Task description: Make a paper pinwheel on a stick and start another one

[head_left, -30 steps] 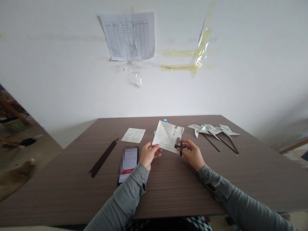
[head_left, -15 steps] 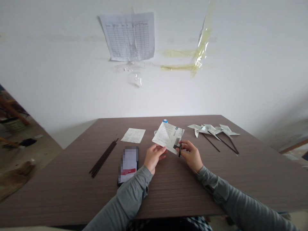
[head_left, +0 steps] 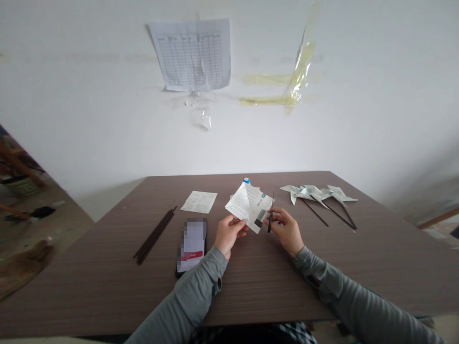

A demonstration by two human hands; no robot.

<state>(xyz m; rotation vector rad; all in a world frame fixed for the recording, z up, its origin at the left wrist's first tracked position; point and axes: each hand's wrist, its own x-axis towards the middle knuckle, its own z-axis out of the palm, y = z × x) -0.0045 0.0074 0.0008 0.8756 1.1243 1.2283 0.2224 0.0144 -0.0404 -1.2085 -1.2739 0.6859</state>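
Observation:
Between the thumb and fingers of my left hand (head_left: 229, 234) is a square sheet of printed paper (head_left: 249, 203), tilted up, with a crease and a dark printed block near its lower right corner. My right hand (head_left: 287, 231) grips thin dark scissors (head_left: 271, 217), seen almost edge-on, their blades pointing up beside the right corner of the paper. Partly hidden behind the sheet, a small blue-topped object (head_left: 246, 180) shows on the table.
A phone (head_left: 192, 246), a bundle of dark sticks (head_left: 156, 236) and another paper square (head_left: 199, 201) lie on the left. Paper pinwheels (head_left: 304, 192) on dark sticks rest at the right. A wall (head_left: 229, 148) rises behind the table (head_left: 251, 291).
The paper has turned slightly clockwise in my left hand, its lower corner swinging down and left. The scissors have shifted a little right, now beside the paper's right corner.

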